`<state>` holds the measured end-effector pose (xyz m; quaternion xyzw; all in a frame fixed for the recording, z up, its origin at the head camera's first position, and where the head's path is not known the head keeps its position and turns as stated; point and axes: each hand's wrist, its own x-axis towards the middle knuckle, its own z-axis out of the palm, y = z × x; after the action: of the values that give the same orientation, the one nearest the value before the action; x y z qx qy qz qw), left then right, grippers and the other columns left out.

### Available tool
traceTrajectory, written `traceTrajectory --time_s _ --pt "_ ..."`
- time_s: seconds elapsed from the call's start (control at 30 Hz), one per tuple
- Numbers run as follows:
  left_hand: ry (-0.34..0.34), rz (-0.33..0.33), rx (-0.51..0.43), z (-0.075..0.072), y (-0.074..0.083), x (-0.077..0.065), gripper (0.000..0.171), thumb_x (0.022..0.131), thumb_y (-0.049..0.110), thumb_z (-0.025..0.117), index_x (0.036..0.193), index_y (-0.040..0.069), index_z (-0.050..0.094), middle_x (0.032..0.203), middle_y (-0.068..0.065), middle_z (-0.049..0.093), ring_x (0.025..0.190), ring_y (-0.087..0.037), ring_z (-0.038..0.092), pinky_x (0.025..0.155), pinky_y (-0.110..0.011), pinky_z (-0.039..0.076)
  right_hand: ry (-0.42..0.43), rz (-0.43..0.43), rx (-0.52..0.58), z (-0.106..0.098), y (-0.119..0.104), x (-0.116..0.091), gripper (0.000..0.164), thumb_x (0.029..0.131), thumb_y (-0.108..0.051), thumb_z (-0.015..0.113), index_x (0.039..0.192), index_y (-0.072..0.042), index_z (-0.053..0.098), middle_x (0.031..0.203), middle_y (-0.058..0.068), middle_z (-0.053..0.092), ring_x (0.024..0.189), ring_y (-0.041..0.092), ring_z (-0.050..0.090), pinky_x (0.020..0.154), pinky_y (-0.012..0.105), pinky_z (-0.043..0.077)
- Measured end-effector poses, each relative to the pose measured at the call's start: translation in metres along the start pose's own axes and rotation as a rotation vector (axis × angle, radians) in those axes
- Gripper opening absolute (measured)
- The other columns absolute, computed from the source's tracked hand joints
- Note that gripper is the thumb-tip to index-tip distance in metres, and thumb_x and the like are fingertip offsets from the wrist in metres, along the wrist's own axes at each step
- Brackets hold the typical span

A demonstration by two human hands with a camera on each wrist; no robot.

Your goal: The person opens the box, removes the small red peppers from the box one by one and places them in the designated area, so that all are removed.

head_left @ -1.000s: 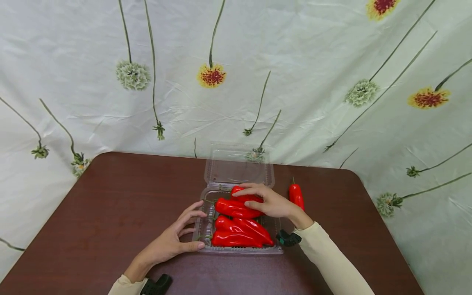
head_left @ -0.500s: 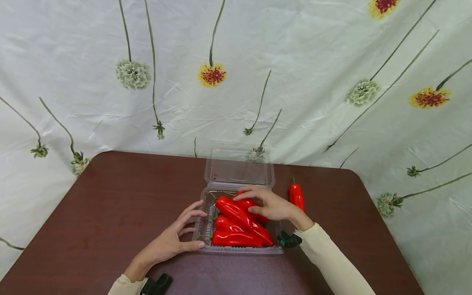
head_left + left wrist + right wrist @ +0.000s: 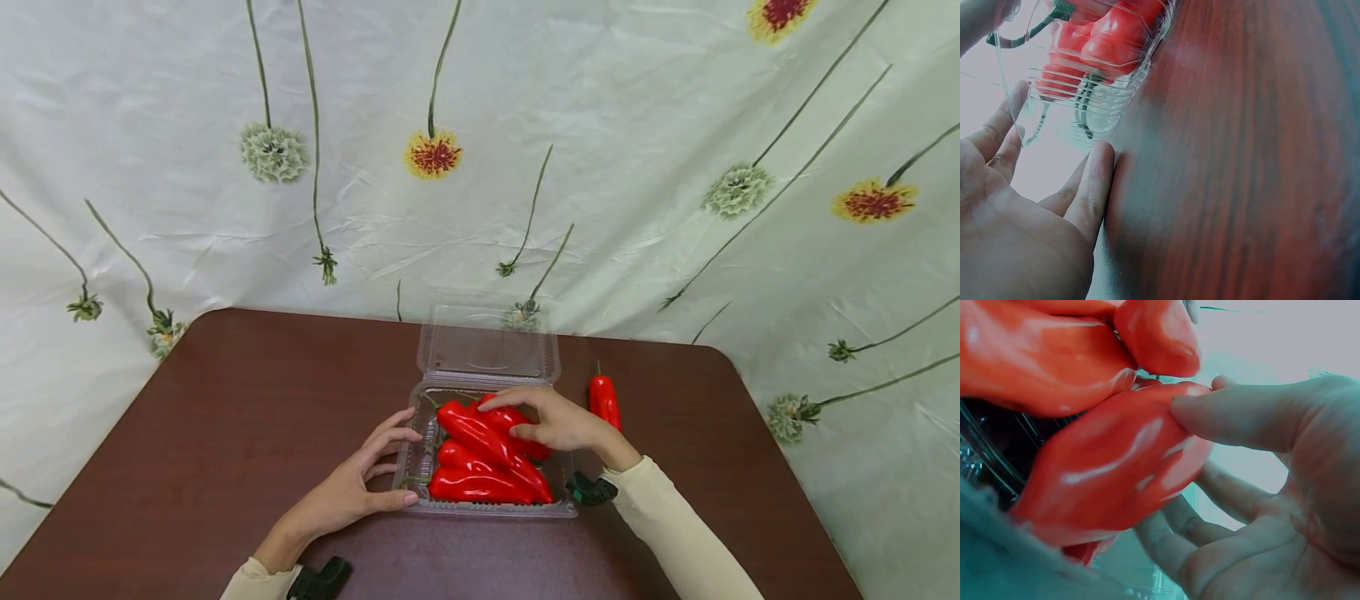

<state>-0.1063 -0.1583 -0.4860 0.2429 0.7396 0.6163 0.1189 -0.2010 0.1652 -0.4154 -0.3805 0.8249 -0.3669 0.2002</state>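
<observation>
Several glossy red peppers [image 3: 480,487] with green stems lie in a clear plastic clamshell box [image 3: 487,512]. My right hand [image 3: 561,421] is over the box's back right part. In the right wrist view its thumb and fingers pinch one red pepper [image 3: 1104,469], partly hidden by the hand in the head view. Against this pepper lies another red pepper [image 3: 491,442], slanting from back left to front right. My left hand [image 3: 348,487] stands at the box's left side, its spread, nearly straight fingers touching the rim and wall; the left wrist view shows the thumb low beside the ribbed wall.
The box's clear lid [image 3: 487,350] is folded back, leaning toward the flowered cloth [image 3: 600,167] behind the table. One more red pepper [image 3: 604,402] lies on the brown table [image 3: 247,417] to the right of the box, beyond my right forearm.
The upper pepper has swung from lying crosswise to slanting toward the front right. My right hand has shifted slightly right and nearer, with the back pepper between its fingers. My left hand stays put.
</observation>
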Motion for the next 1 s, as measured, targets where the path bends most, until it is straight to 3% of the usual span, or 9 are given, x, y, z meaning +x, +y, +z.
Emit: traceTrajectory --time_s 0.5,0.8,1.0 --pt "-0.005 -0.004 0.014 0.000 0.000 0.000 0.063 0.090 0.012 0.076 0.144 0.007 0.043 0.167 -0.004 0.011 0.138 -0.043 0.038 0.102 -0.025 0.044 0.087 -0.091 0.011 -0.005 0.007 -0.010 0.050 0.092 0.002 0.065 0.140 -0.012 0.057 0.143 0.005 0.057 0.134 0.026 0.050 0.110 0.050 0.042" --pt "-0.003 -0.001 0.006 0.000 0.000 -0.001 0.062 0.090 0.010 0.075 0.144 0.007 0.044 0.167 -0.005 0.011 0.138 -0.043 0.038 0.102 -0.025 0.044 0.206 -0.041 0.152 -0.004 0.007 -0.024 0.049 0.096 -0.010 0.066 0.143 -0.017 0.054 0.143 0.005 0.052 0.136 0.027 0.045 0.109 0.053 0.042" --pt "-0.005 0.000 0.002 0.000 0.000 -0.001 0.062 0.091 0.010 0.074 0.144 0.007 0.044 0.167 -0.005 0.011 0.139 -0.042 0.037 0.102 -0.025 0.044 0.280 -0.023 0.205 -0.007 0.008 -0.034 0.047 0.096 -0.009 0.066 0.142 -0.017 0.055 0.147 0.007 0.048 0.139 0.031 0.041 0.109 0.054 0.041"
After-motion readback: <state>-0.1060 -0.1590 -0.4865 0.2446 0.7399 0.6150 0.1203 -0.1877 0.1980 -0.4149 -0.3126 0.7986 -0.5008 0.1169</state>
